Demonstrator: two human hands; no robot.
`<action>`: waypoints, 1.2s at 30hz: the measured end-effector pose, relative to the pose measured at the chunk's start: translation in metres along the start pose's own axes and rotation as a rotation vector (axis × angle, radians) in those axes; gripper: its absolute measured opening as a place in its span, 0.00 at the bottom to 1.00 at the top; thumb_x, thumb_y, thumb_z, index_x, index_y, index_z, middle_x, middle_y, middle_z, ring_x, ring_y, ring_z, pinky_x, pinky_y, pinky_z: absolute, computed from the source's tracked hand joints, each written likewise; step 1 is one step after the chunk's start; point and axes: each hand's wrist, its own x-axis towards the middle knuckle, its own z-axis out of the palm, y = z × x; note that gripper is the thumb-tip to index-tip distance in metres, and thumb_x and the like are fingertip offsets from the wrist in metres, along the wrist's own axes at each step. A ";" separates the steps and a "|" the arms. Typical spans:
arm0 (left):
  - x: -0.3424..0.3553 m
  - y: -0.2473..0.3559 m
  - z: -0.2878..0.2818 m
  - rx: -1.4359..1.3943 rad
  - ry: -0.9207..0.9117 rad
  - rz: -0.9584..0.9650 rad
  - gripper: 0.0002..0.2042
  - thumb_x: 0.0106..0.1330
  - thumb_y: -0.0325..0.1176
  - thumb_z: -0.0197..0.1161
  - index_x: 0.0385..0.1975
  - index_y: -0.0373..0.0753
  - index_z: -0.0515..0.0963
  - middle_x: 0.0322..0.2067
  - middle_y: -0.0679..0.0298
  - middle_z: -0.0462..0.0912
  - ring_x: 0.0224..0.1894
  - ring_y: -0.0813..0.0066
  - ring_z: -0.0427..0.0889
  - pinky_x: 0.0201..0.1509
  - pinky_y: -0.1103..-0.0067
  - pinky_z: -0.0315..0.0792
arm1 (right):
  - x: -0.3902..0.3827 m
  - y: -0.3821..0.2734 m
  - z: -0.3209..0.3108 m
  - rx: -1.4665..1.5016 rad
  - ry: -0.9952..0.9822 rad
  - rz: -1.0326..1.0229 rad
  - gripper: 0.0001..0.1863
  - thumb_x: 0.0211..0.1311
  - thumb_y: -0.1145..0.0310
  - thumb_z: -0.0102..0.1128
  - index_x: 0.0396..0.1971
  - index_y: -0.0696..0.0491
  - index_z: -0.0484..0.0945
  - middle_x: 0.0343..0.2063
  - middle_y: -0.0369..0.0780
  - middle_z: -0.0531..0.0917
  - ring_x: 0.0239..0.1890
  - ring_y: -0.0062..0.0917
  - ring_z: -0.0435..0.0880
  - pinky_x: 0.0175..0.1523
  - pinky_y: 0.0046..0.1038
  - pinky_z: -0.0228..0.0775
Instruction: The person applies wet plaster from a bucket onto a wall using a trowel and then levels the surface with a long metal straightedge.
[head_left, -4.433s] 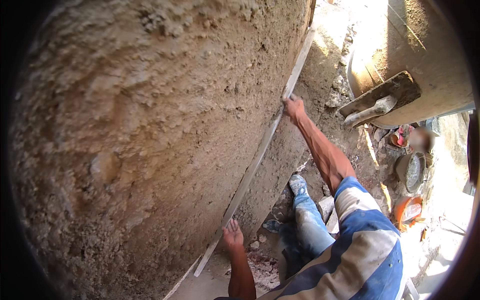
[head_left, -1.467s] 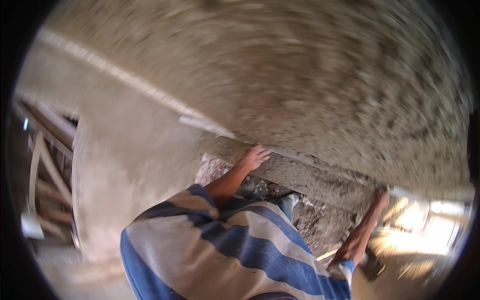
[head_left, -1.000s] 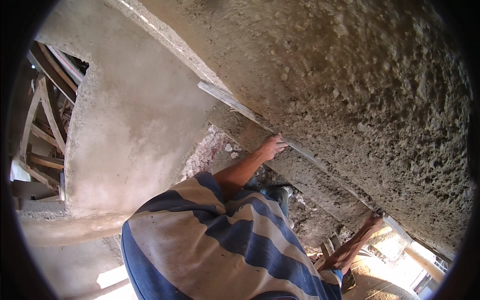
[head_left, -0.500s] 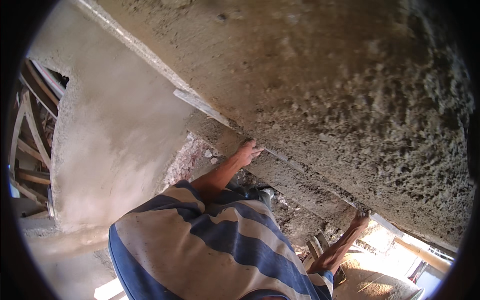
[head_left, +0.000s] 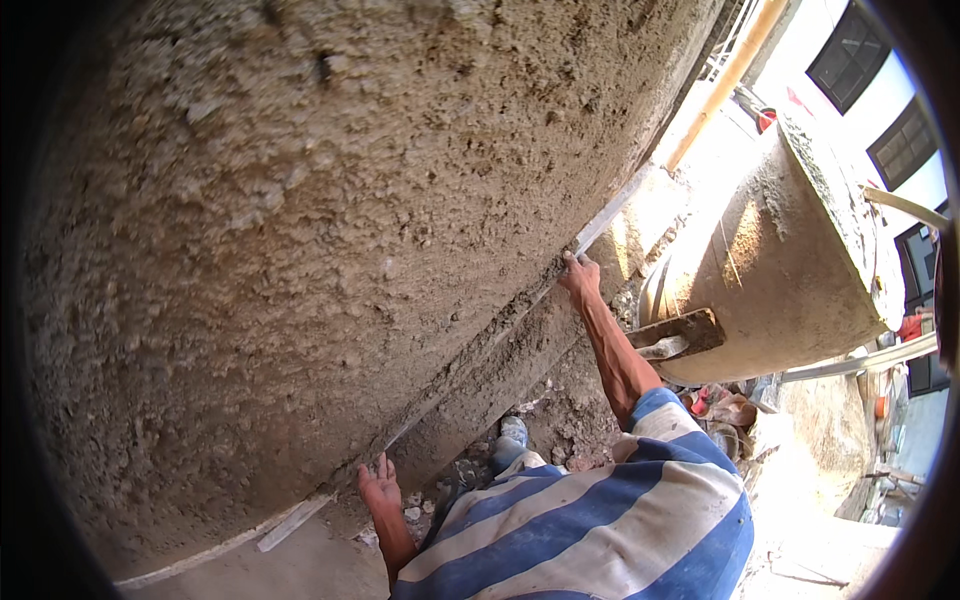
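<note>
A long, thin, light-coloured straightedge (head_left: 608, 215) runs slantwise along the lower edge of a rough, mortar-covered surface (head_left: 330, 240). My right hand (head_left: 580, 275) is closed on it toward the far right, thumb and fingers at its edge. Nearer the bottom, my left hand (head_left: 379, 487) has its fingers apart and raised, the tips beside the bar; whether they touch it is hard to see. Below the bar lies a band of grey mortar (head_left: 480, 400). Blue-and-white striped clothing covers my arms' upper parts.
A plastering float (head_left: 680, 338) with a pale handle rests against a large rendered concrete form (head_left: 770, 260) on the right. Rubble (head_left: 575, 425) lies around my shoe (head_left: 513, 432). A wooden pole (head_left: 735, 75) slants at the upper right, before a white building with dark windows (head_left: 850, 55).
The view has swung to the right, bringing the float and building into sight. My right hand stays on the straightedge; my left hand's fingers now stand apart beside it.
</note>
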 end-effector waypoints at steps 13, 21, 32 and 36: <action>-0.051 0.020 0.020 0.033 -0.122 0.038 0.30 0.68 0.36 0.50 0.65 0.37 0.44 0.65 0.57 0.49 0.64 0.52 0.61 0.54 0.63 0.69 | -0.028 -0.072 -0.014 -0.059 -0.044 -0.015 0.19 0.62 0.63 0.56 0.47 0.62 0.74 0.35 0.44 0.79 0.29 0.27 0.77 0.35 0.33 0.78; -0.077 0.027 0.034 -0.023 -0.199 0.055 0.26 0.67 0.35 0.50 0.61 0.34 0.51 0.64 0.56 0.52 0.64 0.53 0.60 0.55 0.61 0.69 | -0.050 -0.131 -0.020 0.042 -0.066 -0.032 0.30 0.62 0.59 0.57 0.55 0.67 0.66 0.48 0.53 0.75 0.38 0.34 0.77 0.44 0.37 0.77; -0.112 0.045 0.053 -0.098 -0.263 0.126 0.21 0.62 0.31 0.53 0.55 0.32 0.62 0.58 0.54 0.64 0.63 0.49 0.60 0.57 0.60 0.67 | -0.069 -0.183 -0.020 0.098 0.010 -0.137 0.29 0.61 0.59 0.59 0.54 0.66 0.67 0.34 0.45 0.79 0.27 0.24 0.76 0.33 0.28 0.76; -0.121 0.050 0.064 -0.050 -0.227 0.159 0.20 0.61 0.32 0.53 0.52 0.32 0.66 0.55 0.54 0.69 0.63 0.51 0.61 0.58 0.61 0.67 | -0.061 -0.196 -0.028 0.067 0.015 -0.207 0.26 0.60 0.59 0.60 0.50 0.66 0.71 0.27 0.39 0.76 0.22 0.18 0.69 0.28 0.23 0.72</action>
